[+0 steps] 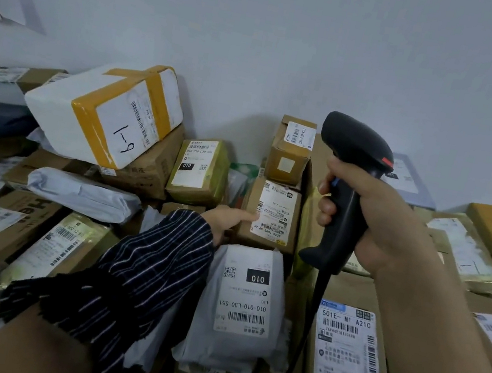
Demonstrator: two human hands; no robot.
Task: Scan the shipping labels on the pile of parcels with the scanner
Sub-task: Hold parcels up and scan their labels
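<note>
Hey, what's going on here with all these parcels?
A person is working through a pile of parcels with a scanner. The right hand grips the black corded scanner, held upright above the pile. The left hand, in a striped sleeve, touches its index finger to the label of a small brown box in the middle. No scan beam shows on that label.

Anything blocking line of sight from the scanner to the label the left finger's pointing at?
Nothing visible does. The scanner, in the right hand, hangs in open air up and right of the label on the brown box. The left hand touches only the label's left edge with its index fingertip; the lower barcode is uncovered.
</note>
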